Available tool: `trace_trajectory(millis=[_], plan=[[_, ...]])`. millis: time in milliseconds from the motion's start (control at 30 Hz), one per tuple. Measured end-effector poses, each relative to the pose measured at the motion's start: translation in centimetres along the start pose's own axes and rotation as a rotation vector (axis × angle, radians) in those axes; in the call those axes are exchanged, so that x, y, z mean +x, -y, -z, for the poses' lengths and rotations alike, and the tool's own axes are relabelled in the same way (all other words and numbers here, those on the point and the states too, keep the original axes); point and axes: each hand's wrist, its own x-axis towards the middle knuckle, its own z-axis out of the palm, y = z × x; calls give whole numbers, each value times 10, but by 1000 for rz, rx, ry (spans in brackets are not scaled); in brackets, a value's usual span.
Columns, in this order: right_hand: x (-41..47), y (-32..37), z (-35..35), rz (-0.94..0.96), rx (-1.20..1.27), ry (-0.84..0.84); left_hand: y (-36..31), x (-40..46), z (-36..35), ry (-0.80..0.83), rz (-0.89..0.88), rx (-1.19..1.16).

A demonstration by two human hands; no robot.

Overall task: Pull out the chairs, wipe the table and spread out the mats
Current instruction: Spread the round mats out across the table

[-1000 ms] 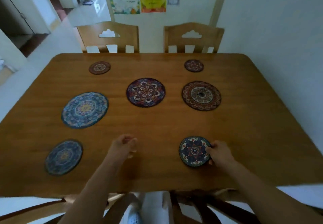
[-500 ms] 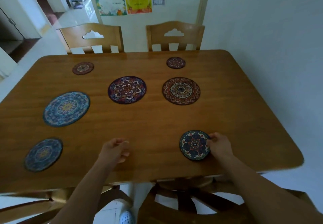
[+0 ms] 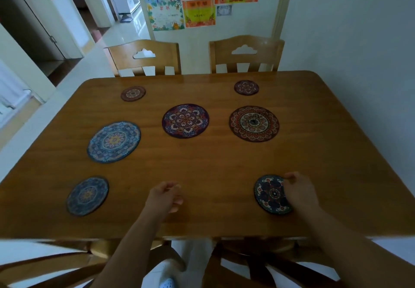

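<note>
Several round patterned mats lie spread on the wooden table [image 3: 224, 164]. The large ones are a blue mat [image 3: 113, 141], a purple mat [image 3: 185, 121] and a red mat [image 3: 254, 123]. Small ones lie at the far left [image 3: 133, 93], far right [image 3: 246, 87] and near left [image 3: 87, 196]. My right hand [image 3: 301, 194] has its fingers curled at the right edge of the near-right small mat [image 3: 269, 194], covering that edge. My left hand [image 3: 164, 198] rests loosely curled on the table near the front edge, holding nothing.
Two wooden chairs [image 3: 146, 56] [image 3: 246, 52] stand tucked in at the far side. Two more chair backs [image 3: 45, 265] [image 3: 247, 263] sit below the near table edge. A white wall runs along the right; a doorway and hallway open at the back left.
The view has shifted a little to the right and up. Both hands stay almost where they were; my right hand now covers more of the small mat's right edge.
</note>
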Motion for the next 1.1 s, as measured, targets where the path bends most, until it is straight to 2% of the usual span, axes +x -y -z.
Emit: trace_trajectory(millis=[100,333,500,567,633,767,867,933,1100], plan=[[-6,30,-14,56,54,-13,-6,13,15,-11,24,-13],[-12,125,-75,17,250,83,-21,67,96,-67,68,-164],[-7,200,-136,-274,700,174,-31,126,170,-207,128,-412],[-1,229,-153,-386,842,209,-37,145,190,-326,234,-553],[8,254,-167,-435,920,231,-44,160,205,-422,337,-646],[33,289,-190,-497,997,166,-52,187,217,-471,387,-738],[48,305,-199,-582,1108,102,-48,203,223,-490,410,-716],[54,313,-202,-609,1151,100,-47,209,224,-448,383,-665],[68,311,-202,-684,1077,82,-50,223,219,-408,251,-450]])
